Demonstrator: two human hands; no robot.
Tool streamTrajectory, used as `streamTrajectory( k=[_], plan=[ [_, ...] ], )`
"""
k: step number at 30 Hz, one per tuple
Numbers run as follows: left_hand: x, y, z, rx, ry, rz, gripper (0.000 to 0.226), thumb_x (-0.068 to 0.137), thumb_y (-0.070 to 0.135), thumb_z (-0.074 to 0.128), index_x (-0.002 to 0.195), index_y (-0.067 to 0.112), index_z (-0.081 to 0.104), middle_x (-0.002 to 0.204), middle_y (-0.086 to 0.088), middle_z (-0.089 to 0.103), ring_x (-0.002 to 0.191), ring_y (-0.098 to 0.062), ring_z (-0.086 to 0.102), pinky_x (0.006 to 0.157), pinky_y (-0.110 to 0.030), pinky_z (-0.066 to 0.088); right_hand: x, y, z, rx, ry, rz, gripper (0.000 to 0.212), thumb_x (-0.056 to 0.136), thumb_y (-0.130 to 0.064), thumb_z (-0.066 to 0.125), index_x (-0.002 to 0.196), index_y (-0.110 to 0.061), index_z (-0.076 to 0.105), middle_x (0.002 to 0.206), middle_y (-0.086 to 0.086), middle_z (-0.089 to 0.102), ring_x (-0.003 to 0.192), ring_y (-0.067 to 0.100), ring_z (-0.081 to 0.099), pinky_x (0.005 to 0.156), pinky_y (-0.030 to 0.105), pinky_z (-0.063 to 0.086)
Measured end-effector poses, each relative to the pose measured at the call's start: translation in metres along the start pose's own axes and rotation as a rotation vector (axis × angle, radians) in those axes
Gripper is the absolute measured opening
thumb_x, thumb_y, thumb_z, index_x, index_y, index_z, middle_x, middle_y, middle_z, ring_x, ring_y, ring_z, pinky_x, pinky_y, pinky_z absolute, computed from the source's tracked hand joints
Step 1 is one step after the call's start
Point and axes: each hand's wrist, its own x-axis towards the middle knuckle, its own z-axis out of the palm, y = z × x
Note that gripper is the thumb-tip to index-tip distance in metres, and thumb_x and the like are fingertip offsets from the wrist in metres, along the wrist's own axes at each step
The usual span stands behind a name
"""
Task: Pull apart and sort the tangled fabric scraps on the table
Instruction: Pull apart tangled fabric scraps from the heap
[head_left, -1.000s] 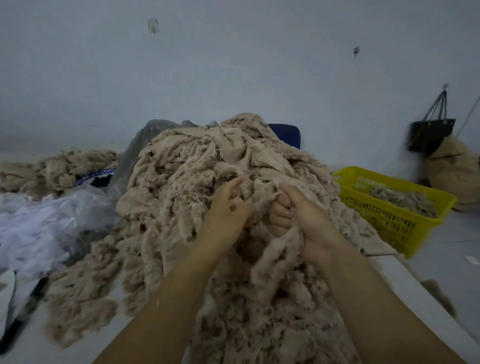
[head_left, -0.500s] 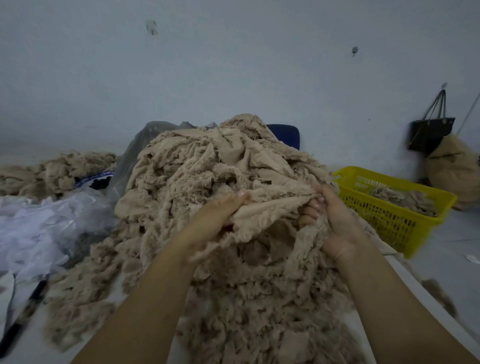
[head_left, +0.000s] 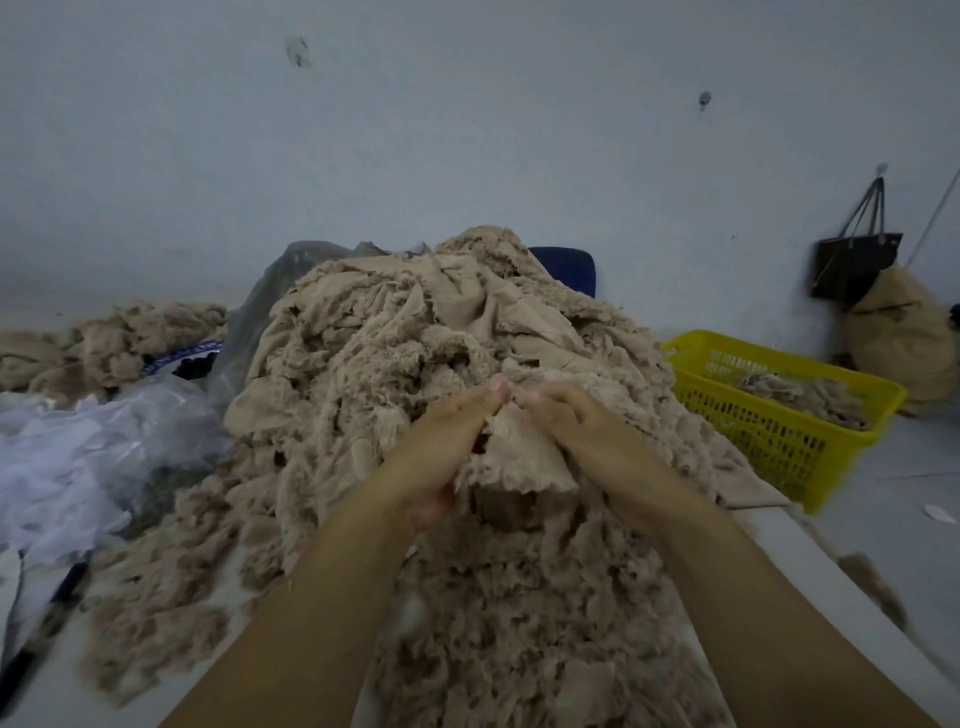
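fabric scraps (head_left: 415, 353) heaped in a beige tangle on the table (head_left: 810, 551). left hand (head_left: 441, 441) and right hand (head_left: 576, 426) pinch one scrap (head_left: 519, 457) between fingertips, mid-separation; next, likely pulling it free toward the yellow basket (head_left: 779, 436).

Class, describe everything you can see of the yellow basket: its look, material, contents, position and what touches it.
The yellow basket looks like rigid plastic, rectangular, its walls pierced with small lattice holes under a solid rim. It stands upright and open-topped at the right, beside the table and below its top. Inside lies a shallow layer of beige fabric scraps. Neither hand touches it.
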Motion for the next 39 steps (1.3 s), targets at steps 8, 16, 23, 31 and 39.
streamTrajectory(
  k=[8,16,23,31,39],
  plan=[
    [-0.006,-0.008,0.010,0.170,-0.051,0.074,0.048,0.079,0.060,0.064,0.083,0.012,0.059,0.060,0.003,0.054,0.041,-0.002,0.044,0.040,-0.013,0.033,0.005,-0.003,0.004,-0.084,0.276,-0.131,0.024,0.094,-0.045,0.061,0.082,-0.024,0.058,0.075,-0.011,0.064,0.061,-0.001,0.057,0.051,0.015,0.042],
    [-0.007,-0.015,-0.022,-0.176,0.188,0.175,0.047,0.071,0.063,0.069,0.047,0.029,0.047,0.048,0.010,0.025,0.042,-0.010,0.020,0.044,-0.023,0.020,0.011,0.007,-0.035,0.274,0.627,0.072,0.058,0.094,-0.051,0.052,0.142,-0.019,0.045,0.140,0.008,0.055,0.122,0.028,0.057,0.103,0.050,0.047],
    [0.001,-0.002,-0.001,0.591,0.043,0.197,0.050,0.084,0.073,0.053,0.119,0.038,0.057,0.107,0.028,0.060,0.096,0.013,0.055,0.077,-0.017,0.041,0.011,-0.015,-0.021,0.254,0.341,0.024,0.027,0.094,-0.048,0.060,0.102,-0.026,0.073,0.106,-0.002,0.075,0.099,0.019,0.071,0.094,0.044,0.055],
    [0.018,0.020,0.016,-0.125,0.358,0.166,0.029,0.105,0.028,0.046,0.092,0.018,0.069,0.076,0.000,0.076,0.071,-0.013,0.073,0.064,-0.028,0.057,-0.004,-0.010,-0.013,-0.071,-0.028,0.089,0.010,0.096,-0.023,0.053,0.092,-0.021,0.062,0.079,-0.001,0.063,0.058,0.006,0.058,0.047,0.021,0.040],
    [0.015,0.032,-0.013,-0.692,0.350,0.021,0.037,0.103,0.008,0.038,0.068,0.017,0.046,0.042,0.005,0.031,0.029,-0.007,0.024,0.030,-0.018,0.024,-0.018,0.003,-0.026,0.041,0.046,0.085,0.015,0.099,-0.032,0.053,0.094,-0.021,0.062,0.082,-0.002,0.066,0.053,0.008,0.055,0.046,0.020,0.039]
  ],
)
